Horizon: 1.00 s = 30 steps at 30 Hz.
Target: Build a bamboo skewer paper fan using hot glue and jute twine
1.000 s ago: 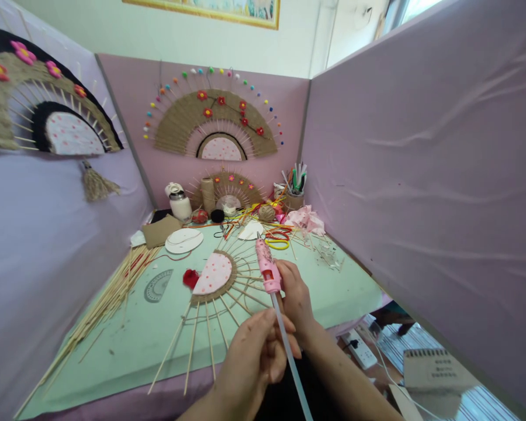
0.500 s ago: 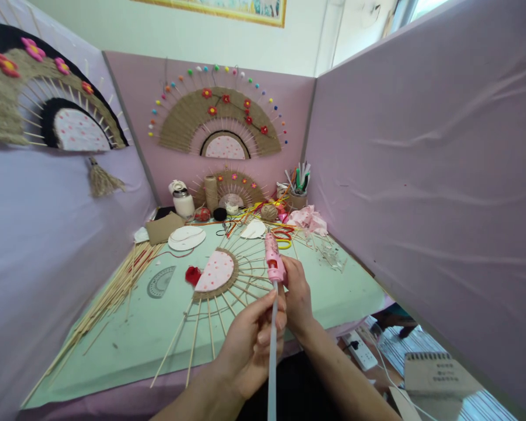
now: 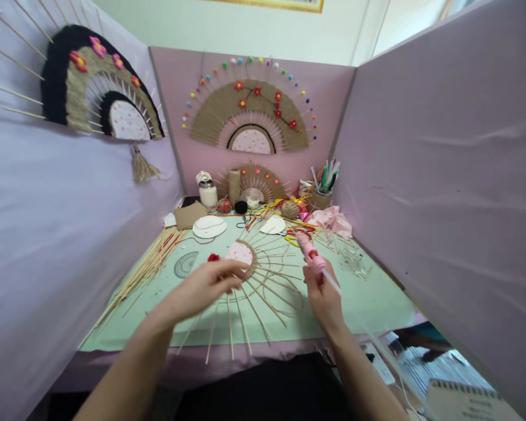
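My right hand grips a pink hot glue gun, its nozzle pointing away over the table and a clear glue stick sticking out of its back. My left hand hovers by the half-round fan, fingers loosely stretched and apart, covering part of it. The fan has a white centre with pink dots, a twine-wrapped rim and thin sticks fanning out. Red yarn lies at its left side, partly behind my left hand. A loose strand of twine runs over the sticks.
Bamboo sticks and a protractor lie on the left. Farther back are a white disc, twine cone, yarn ball, pink cloth and a tool pot. Finished fans hang on the partitions.
My left hand has let go of the glue stick and moved left to the fan. My right hand has carried the glue gun rightward, and the whole view has shifted.
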Motion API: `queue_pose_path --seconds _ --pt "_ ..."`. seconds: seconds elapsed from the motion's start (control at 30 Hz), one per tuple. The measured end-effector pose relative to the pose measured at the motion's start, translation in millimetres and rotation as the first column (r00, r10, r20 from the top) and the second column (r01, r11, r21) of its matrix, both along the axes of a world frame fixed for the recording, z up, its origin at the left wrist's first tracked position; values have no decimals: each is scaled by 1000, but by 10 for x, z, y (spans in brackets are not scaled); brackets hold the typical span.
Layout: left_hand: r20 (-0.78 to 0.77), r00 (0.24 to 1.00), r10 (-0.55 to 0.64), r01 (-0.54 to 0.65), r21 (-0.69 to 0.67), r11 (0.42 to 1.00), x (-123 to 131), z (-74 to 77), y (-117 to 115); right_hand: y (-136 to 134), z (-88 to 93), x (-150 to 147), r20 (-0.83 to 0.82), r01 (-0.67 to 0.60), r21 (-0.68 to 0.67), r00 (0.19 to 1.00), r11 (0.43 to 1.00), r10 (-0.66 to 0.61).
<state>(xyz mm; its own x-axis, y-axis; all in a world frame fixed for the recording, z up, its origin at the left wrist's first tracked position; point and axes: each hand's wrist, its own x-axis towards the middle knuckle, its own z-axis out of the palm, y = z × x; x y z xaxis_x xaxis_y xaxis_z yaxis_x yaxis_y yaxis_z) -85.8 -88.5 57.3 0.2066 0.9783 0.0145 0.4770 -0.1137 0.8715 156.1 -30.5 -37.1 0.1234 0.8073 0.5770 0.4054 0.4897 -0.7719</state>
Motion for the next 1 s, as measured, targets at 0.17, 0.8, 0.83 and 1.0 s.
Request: queue_pose_path --seconds 0.17,0.8,0.83,1.0 --pt "-460 861 215 -182 115 977 -585 -259 332 51 -29 71 -109 -46 -129 994 991 32" --pt "-409 845 345 -386 -19 922 -479 -803 385 52 -8 246 -166 25 -224 984 974 -64" --pt "-417 826 380 -422 -10 906 -443 -811 420 51 -7 241 -172 19 -224 983 974 -59" --pt "-477 789 386 -387 102 916 -237 -818 588 59 -33 240 -176 7 -225 983 974 -47"
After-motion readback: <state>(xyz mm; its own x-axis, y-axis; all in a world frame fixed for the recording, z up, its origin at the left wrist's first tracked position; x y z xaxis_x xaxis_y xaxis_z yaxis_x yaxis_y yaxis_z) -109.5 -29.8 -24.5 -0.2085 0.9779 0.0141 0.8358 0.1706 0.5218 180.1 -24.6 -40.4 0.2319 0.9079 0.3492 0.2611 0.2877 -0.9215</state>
